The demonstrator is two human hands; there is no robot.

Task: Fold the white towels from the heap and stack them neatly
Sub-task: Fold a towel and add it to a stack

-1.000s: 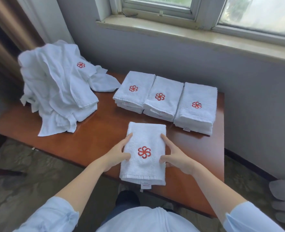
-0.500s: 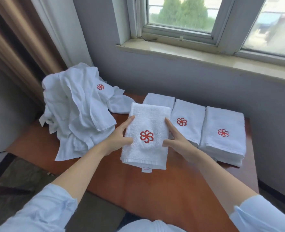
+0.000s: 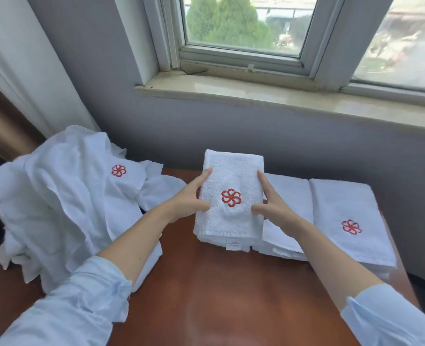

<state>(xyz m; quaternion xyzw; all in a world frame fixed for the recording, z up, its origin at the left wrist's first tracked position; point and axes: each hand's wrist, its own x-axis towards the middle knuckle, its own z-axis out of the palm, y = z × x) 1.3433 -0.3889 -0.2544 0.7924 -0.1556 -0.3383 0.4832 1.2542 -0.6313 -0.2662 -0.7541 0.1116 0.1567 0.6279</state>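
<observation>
Hands: left hand (image 3: 184,201) and right hand (image 3: 273,208) each pinch a side of the folded towel (image 3: 231,176), thumbs on top.
Towel: on the leftmost pile, I judge, beside the middle pile (image 3: 291,203) and right pile (image 3: 343,211).
Remaining: heap (image 3: 64,203) at my left is large and unfolded, so plenty to go.
Containers: none visible.

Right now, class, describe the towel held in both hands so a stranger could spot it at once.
Below the window stands a brown table bearing a row of folded towels. The held towel is at the row's left end, beside the heap. Alone among its neighbours, it has the left hand and right hand gripping its sides.
</observation>
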